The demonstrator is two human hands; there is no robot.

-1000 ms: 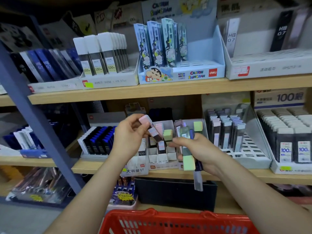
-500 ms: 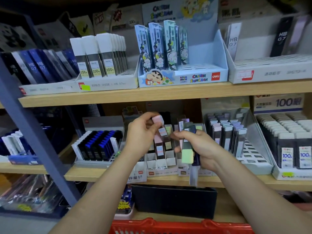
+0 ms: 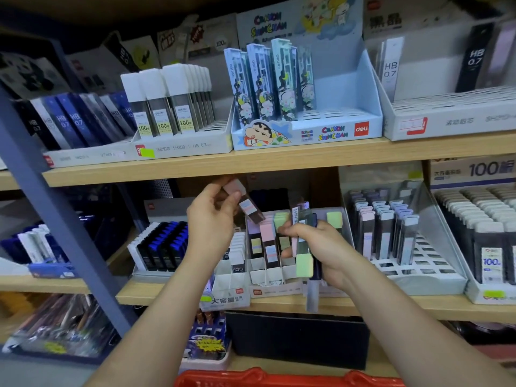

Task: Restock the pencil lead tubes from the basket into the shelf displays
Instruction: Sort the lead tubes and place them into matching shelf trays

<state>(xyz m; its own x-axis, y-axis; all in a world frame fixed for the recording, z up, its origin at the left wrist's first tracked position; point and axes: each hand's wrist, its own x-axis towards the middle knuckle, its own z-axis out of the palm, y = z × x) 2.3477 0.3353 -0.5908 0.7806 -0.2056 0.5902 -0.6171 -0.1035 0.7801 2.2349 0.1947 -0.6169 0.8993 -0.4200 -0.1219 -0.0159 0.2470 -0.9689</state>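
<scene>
Head view: the left hand (image 3: 210, 220) pinches a pink-capped lead tube (image 3: 243, 203) between thumb and curled fingers, tilted, just above the pastel display box (image 3: 275, 291) on the middle shelf (image 3: 418, 304). The right hand (image 3: 324, 248) is clamped round a bundle of lead tubes (image 3: 303, 263), green cap downward, in front of that box. A red basket (image 3: 279, 379) rim lies at the bottom edge. Above, a blue display (image 3: 335, 132) reads "CRAYON SHINCHAN" and "deli"; white-capped tubes (image 3: 164, 107) beside it carry "100" labels.
</scene>
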